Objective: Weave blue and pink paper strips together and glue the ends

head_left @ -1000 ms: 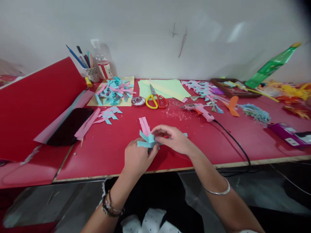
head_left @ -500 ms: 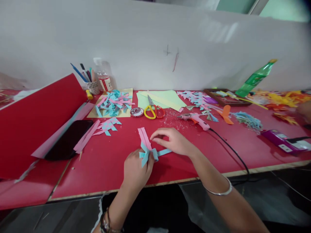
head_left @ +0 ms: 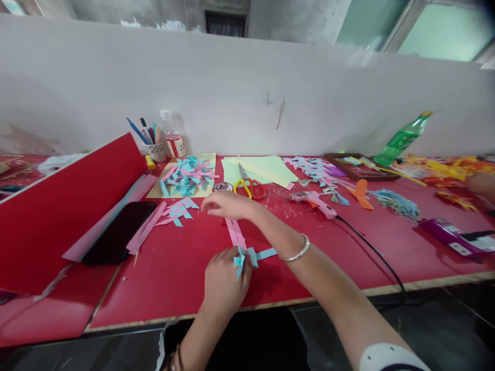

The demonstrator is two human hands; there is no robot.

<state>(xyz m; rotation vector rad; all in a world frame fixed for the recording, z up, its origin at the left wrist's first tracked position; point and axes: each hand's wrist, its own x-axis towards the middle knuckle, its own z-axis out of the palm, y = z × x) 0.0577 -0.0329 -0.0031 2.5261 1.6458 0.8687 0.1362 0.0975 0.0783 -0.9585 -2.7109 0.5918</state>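
Note:
My left hand (head_left: 225, 281) is closed around folded pink and light-blue paper strips (head_left: 240, 262) near the table's front edge. Two pink ends point away from me, and a blue end sticks out to the right. My right hand (head_left: 230, 205) hovers beyond them, fingers bent and apart with nothing seen in them. Just left of its fingertips lies a woven pink-and-blue paper piece (head_left: 181, 208). Behind that, a heap of blue and pink paper strips (head_left: 189, 174) rests on a yellowish sheet. A round patterned disc (head_left: 222, 186) is partly covered by my right hand.
Scissors (head_left: 247, 186) lie on pale green paper (head_left: 266, 165). A pink glue gun (head_left: 315, 201) trails its cord rightward. At left are a phone (head_left: 119, 232) and a propped red board (head_left: 77, 216). A green bottle (head_left: 402, 138) leans at right, near another person's hand (head_left: 481, 184).
My right hand has moved left and away from me, from beside the held strips toward the paper heap. My left hand keeps its hold. The camera view has tilted up slightly.

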